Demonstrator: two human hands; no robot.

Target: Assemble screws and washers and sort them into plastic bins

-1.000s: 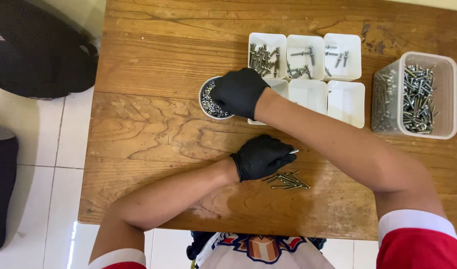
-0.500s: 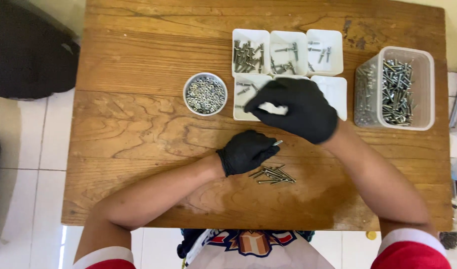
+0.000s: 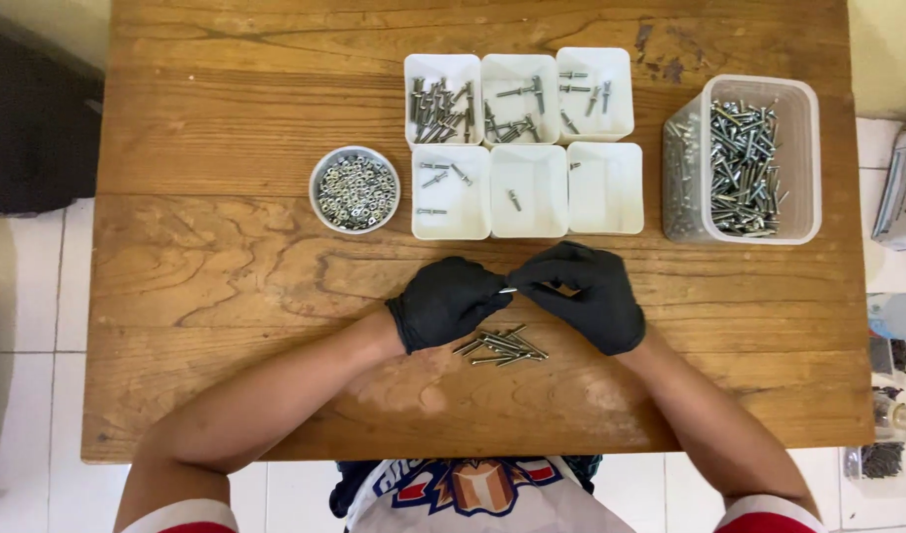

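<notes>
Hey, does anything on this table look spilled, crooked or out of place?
Nothing spilled. The one loose thing is a small pile of screws lying bare on the wooden table, below both gloved hands, outside the white trays.

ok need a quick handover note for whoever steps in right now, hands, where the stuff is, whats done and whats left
Left hand and right hand, both in black gloves, meet over the wooden table, pinching one small bolt between their fingertips.
A small pile of loose bolts lies just below the hands.
Round bowl of nuts sits to the left of the white trays.
Clear tub of bolts stands at the right.
Done: the three far trays hold bolts; the near ones hold only a few.
Left: the pile and the full tub.
</notes>
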